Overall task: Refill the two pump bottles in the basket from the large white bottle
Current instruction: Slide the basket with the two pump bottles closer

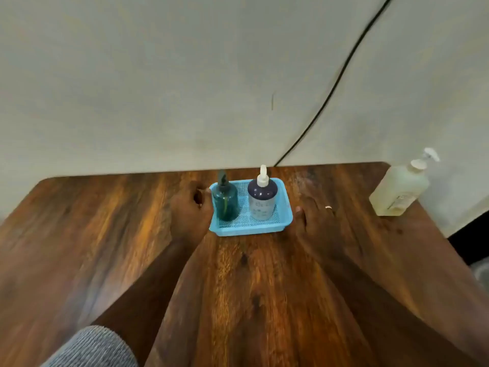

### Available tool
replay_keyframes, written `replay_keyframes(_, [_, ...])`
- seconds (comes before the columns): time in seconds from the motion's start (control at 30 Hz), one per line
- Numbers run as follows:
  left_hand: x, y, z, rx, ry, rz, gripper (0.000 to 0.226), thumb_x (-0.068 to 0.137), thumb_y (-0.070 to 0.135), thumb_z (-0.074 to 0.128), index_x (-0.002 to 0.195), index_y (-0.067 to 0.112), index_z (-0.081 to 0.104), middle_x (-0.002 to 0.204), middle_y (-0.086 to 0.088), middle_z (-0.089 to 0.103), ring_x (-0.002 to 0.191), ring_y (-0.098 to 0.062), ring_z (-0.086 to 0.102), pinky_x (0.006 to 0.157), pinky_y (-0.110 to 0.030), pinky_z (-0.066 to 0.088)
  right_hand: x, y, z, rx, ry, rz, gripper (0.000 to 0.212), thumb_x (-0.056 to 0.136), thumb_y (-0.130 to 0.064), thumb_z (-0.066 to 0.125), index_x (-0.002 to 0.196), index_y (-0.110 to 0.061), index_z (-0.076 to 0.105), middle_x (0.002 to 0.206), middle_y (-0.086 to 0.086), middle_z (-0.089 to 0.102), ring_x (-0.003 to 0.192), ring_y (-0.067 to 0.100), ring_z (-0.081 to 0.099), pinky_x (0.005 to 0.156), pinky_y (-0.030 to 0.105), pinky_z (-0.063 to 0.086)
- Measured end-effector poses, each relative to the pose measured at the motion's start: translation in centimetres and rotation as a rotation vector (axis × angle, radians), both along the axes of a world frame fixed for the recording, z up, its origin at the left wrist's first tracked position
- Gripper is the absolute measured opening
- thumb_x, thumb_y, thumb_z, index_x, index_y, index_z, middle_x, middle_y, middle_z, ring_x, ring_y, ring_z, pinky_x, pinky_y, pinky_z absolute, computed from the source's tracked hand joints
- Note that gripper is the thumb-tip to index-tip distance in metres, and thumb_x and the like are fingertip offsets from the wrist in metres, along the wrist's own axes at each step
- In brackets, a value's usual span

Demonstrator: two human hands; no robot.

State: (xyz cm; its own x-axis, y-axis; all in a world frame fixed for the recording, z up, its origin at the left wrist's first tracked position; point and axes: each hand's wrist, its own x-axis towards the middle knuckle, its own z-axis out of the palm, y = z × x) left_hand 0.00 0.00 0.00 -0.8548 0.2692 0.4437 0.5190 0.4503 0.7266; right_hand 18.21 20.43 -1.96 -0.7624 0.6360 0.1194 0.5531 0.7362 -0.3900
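A shallow blue plastic mesh basket (250, 229) sits mid-tabletop, holding a teal translucent pump bottle (225, 201) and a navy-capped white pump bottle (262, 200). The left hand (189, 211) curls at the basket's left rim; whether its grip has closed there, I cannot tell. The right hand (316, 221) lies open just right of it. The large white bottle (399, 188) stands far right. Steady the basket and lift the bottles upright.

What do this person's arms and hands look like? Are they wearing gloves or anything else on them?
No gloves: both hands are bare. The left hand wears nothing that shows, and its forearm is bare up to a grey ribbed knit sleeve pushed up near the elbow. The right hand has a thin pale ring on one finger; its forearm is bare as far as the picture shows.
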Motion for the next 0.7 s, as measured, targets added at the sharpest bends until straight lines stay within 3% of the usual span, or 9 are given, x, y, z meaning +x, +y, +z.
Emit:
replay_keyframes(0.07, [0.2,-0.7,-1.6,0.026,0.002,0.051,0.006,0.093,0.017,0.066,0.086,0.017,0.066,0.068,0.005,0.059,0.061,-0.013,0.056,0.053,-0.031,0.044,-0.2,0.2,-1.5,0.107,0.136,-0.048,0.050,0.104,-0.041,0.034,0.136,-0.008,0.056,0.136,0.016,0.060,0.120,0.034,0.060,0.109,0.041,0.039])
replay_keyframes(0.13, [0.1,-1.1,-3.4,0.042,-0.025,0.065,0.007,0.095,0.017,0.066,0.088,0.015,0.067,0.071,0.008,0.059,0.063,-0.009,0.056,0.054,-0.028,0.043,-0.6,0.6,-2.5,0.054,0.189,-0.044,0.056,0.105,-0.046,0.029,0.128,-0.006,0.062,0.127,0.017,0.064,0.114,0.034,0.061,0.105,0.039,0.043])
replay_keyframes(0.2, [0.0,-1.1,-4.6,0.050,-0.076,0.041,0.014,0.098,0.022,0.062,0.089,0.014,0.070,0.074,0.005,0.063,0.067,-0.010,0.059,0.055,-0.030,0.045,-1.4,0.7,-3.9,0.005,0.356,-0.100,0.050,0.104,-0.043,0.036,0.108,-0.006,0.069,0.106,0.016,0.069,0.096,0.032,0.064,0.085,0.034,0.048])
replay_keyframes(0.23, [-0.2,-1.1,-5.3,0.050,-0.120,0.015,0.020,0.100,0.025,0.059,0.089,0.013,0.071,0.076,0.002,0.066,0.069,-0.015,0.062,0.056,-0.033,0.048,-1.7,0.5,-4.2,-0.041,0.448,-0.162,0.039,0.103,-0.036,0.043,0.097,-0.007,0.069,0.094,0.015,0.069,0.085,0.028,0.063,0.075,0.029,0.043])
replay_keyframes(0.37, [-0.8,-1.0,-6.4,0.081,-0.262,-0.049,0.039,0.104,0.034,0.051,0.084,0.005,0.070,0.074,-0.018,0.068,0.062,-0.028,0.062,0.053,-0.035,0.046,-2.9,-0.1,-4.3,-0.271,0.493,-0.217,0.031,0.102,-0.026,0.048,0.075,-0.016,0.059,0.072,0.003,0.060,0.063,0.010,0.053,0.052,0.024,0.034])
replay_keyframes(0.47, [0.0,-1.1,-5.8,0.107,-0.345,-0.025,0.037,0.104,0.028,0.052,0.088,-0.002,0.069,0.070,-0.020,0.065,0.053,-0.019,0.056,0.041,-0.022,0.043,-3.1,-0.1,-4.0,-0.353,0.502,-0.190,0.028,0.099,-0.016,0.054,0.073,-0.009,0.062,0.069,-0.001,0.058,0.055,0.003,0.050,0.039,0.013,0.032])
replay_keyframes(0.53, [0.8,-1.2,-5.5,0.093,-0.460,-0.028,0.028,0.103,0.025,0.054,0.096,0.003,0.069,0.068,-0.011,0.062,0.048,-0.013,0.055,0.036,-0.019,0.040,-3.1,-0.2,-3.7,-0.436,0.479,-0.196,0.024,0.099,-0.019,0.057,0.083,-0.005,0.067,0.075,0.001,0.063,0.055,0.006,0.054,0.037,0.013,0.035])
replay_keyframes(0.6, [2.0,-1.3,-5.3,0.130,-0.522,-0.025,0.025,0.103,0.024,0.056,0.102,0.003,0.068,0.071,-0.010,0.062,0.050,-0.013,0.055,0.041,-0.024,0.042,-2.4,-0.8,-3.3,-0.545,0.495,-0.215,0.021,0.099,-0.023,0.059,0.091,-0.007,0.069,0.081,0.006,0.068,0.059,0.013,0.058,0.044,0.022,0.042])
replay_keyframes(0.7, [4.0,-1.8,-4.4,0.188,-0.560,-0.014,0.020,0.104,0.022,0.055,0.105,0.004,0.064,0.081,-0.011,0.063,0.060,-0.015,0.057,0.047,-0.025,0.046,-0.7,-2.1,-2.2,-0.631,0.543,-0.221,0.014,0.098,-0.022,0.062,0.097,-0.010,0.069,0.091,0.005,0.069,0.077,0.018,0.065,0.067,0.030,0.056])
